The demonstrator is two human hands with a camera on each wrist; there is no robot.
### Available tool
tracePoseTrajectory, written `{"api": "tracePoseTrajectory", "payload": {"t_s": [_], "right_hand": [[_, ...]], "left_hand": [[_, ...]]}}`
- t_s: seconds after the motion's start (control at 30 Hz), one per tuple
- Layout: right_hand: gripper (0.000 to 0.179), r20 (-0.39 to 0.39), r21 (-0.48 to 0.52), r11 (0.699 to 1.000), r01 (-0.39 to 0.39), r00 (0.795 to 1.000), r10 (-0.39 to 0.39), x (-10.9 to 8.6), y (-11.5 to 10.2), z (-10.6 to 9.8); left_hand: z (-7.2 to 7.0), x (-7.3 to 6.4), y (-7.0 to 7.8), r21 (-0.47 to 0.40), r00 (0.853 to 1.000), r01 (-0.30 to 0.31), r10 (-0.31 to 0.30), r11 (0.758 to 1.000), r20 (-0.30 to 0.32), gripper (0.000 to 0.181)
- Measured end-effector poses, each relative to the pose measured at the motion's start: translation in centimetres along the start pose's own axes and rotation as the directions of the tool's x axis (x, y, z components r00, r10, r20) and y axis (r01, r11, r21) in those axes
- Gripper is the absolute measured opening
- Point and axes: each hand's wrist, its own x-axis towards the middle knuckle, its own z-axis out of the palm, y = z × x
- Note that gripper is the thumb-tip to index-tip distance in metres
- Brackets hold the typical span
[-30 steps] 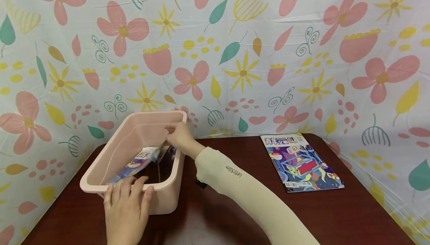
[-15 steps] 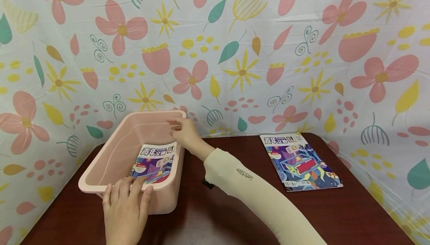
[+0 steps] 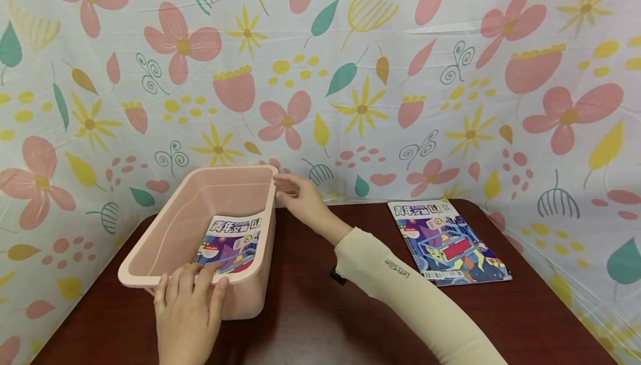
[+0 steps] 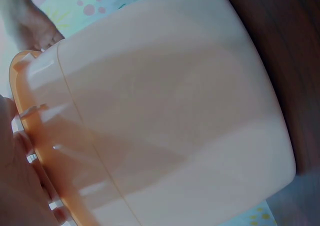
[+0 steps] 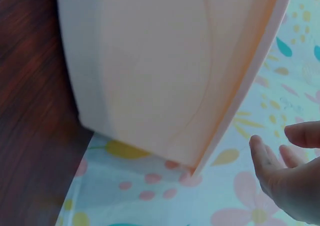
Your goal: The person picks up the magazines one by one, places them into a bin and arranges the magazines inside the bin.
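A pink plastic bin [image 3: 172, 231] stands on the left of the table. Inside it, a magazine [image 3: 231, 242] with a purple cover lies face up, partly hidden by the near wall. My left hand [image 3: 186, 315] holds the bin's near rim, fingers bent over the edge; in the left wrist view those fingers [image 4: 22, 146] show along the rim. Just outside the bin's far right corner, my right hand [image 3: 305, 201] hangs in the air with loosely bent fingers and nothing in them. The right wrist view shows its thumb and fingers [image 5: 257, 153] apart, away from the bin's wall.
Another magazine [image 3: 448, 242] with the same kind of cover lies flat on the right of the dark red-brown table [image 3: 330, 304]. A white cloth with flower prints [image 3: 320, 75] hangs behind the table and along its sides.
One second ago my right hand was inside the bin by a blurred magazine. The magazine now lies flat there, and the right hand has moved right, out over the rim. My left hand stays put.
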Motion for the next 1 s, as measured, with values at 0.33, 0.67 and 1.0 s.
{"api": "tracePoseTrajectory", "payload": {"t_s": [0.33,0.67,1.0], "right_hand": [[0.037,-0.023,-0.001,1.0,-0.02,1.0,0.02,-1.9,2.1,-3.5],[0.037,-0.077,0.017,0.999,-0.03,0.997,0.031,-4.0,3.3,-7.8],[0.038,-0.118,0.029,0.999,0.021,0.993,-0.017,-5.8,5.8,-12.3]], "left_hand": [[0.0,-0.1,-0.1,0.007,1.0,0.006,-0.006,1.0,0.008,0.046],[0.1,0.0,0.0,0.011,1.0,0.009,-0.009,1.0,0.017,0.046],[0.1,-0.1,-0.1,0.011,1.0,0.007,-0.007,1.0,0.008,0.046]]}}
